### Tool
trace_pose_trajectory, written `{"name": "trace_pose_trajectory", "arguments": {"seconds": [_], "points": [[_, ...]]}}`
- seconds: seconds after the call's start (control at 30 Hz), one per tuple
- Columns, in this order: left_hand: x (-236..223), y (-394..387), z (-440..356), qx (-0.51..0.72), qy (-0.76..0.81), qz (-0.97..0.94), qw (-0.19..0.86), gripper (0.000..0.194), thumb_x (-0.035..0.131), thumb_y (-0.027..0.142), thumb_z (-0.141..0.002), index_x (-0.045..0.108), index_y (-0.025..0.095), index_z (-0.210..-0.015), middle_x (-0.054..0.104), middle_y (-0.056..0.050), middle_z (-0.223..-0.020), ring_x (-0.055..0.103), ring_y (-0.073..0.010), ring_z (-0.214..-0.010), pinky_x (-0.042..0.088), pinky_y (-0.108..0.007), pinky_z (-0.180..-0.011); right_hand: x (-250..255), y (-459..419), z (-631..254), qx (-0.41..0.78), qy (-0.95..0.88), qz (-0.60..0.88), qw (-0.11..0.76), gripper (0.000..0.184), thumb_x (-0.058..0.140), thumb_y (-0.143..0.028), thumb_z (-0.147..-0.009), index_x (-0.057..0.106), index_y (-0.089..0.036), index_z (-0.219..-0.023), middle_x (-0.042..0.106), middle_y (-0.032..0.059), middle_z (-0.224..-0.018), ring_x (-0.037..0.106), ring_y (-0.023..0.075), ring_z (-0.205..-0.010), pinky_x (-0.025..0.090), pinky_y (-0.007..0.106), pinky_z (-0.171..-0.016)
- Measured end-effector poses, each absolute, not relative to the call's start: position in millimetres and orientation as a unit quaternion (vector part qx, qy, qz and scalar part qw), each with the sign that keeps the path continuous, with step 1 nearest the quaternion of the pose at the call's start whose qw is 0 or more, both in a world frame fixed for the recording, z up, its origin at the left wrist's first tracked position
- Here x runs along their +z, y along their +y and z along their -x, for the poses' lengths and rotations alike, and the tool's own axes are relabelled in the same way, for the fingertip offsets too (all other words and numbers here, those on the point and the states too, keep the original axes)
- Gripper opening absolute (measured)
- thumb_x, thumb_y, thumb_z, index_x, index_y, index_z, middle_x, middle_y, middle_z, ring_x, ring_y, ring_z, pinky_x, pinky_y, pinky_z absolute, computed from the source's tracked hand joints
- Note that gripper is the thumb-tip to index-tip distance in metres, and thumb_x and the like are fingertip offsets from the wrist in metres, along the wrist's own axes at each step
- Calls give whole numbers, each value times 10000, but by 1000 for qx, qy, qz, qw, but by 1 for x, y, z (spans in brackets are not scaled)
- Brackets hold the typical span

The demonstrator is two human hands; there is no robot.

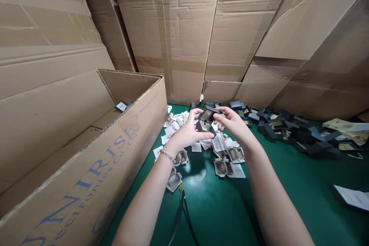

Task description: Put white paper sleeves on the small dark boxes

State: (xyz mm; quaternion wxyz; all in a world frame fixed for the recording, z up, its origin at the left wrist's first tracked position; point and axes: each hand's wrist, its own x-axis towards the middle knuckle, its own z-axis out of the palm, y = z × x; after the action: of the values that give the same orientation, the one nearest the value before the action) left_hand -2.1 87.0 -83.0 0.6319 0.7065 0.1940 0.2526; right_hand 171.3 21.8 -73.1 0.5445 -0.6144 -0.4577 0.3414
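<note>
My left hand grips a small black hinged box, thumb along its lower edge. The lid stands raised, and a pale insert shows inside the lower half. On the other side, my right hand has its fingers closed at the box's right edge and lid. Whether a small item sits between those fingertips is too small to tell. Below and around both hands lie many white paper and card inserts, some folded into little trays.
A large open carton stands at left, a small dark box inside it. Black boxes pile up at right on the green table. Tweezers-like dark prongs lie in front. Stacked cartons wall off the back.
</note>
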Motion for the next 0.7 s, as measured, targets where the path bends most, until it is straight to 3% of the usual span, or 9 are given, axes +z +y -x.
{"name": "trace_pose_trajectory", "arguments": {"seconds": [0.1, 0.23, 0.33, 0.7], "points": [[-82, 89, 1, 294, 205, -678, 641, 763, 783, 288, -654, 271, 232, -1217, 390, -115, -1305, 568, -177, -1026, 472, -335, -892, -80, 18, -185, 287, -489, 675, 472, 582, 507, -605, -799, 525, -173, -1188, 620, 40, -843, 534, 121, -619, 436, 249, -592], [-81, 90, -1, 349, 232, -614, 668, 732, 762, 224, -653, 251, 234, -1177, 410, -99, -1257, 576, -147, -958, 493, -291, -804, -89, 16, -204, 141, -497, 834, 192, 367, 474, -450, -871, 676, -179, -1014, 657, 78, -1003, 587, 219, -950, 420, 298, -793], [-83, 93, -2, 389, 234, -587, 670, 713, 763, 249, -658, 240, 248, -1143, 415, -77, -1253, 578, -131, -942, 492, -276, -801, -94, 18, -211, 167, -488, 855, 54, 237, 578, -330, -808, 717, -156, -890, 675, 99, -957, 602, 247, -930, 421, 301, -752], [-89, 104, 1, 443, 241, -598, 623, 580, 765, 293, -642, 314, 214, -999, 465, -4, -1035, 515, -82, -813, 444, -203, -722, -115, 27, -201, 164, -517, 840, 33, 95, 623, -170, -674, 682, -141, -742, 662, 114, -830, 598, 226, -780, 386, 279, -628]]}}
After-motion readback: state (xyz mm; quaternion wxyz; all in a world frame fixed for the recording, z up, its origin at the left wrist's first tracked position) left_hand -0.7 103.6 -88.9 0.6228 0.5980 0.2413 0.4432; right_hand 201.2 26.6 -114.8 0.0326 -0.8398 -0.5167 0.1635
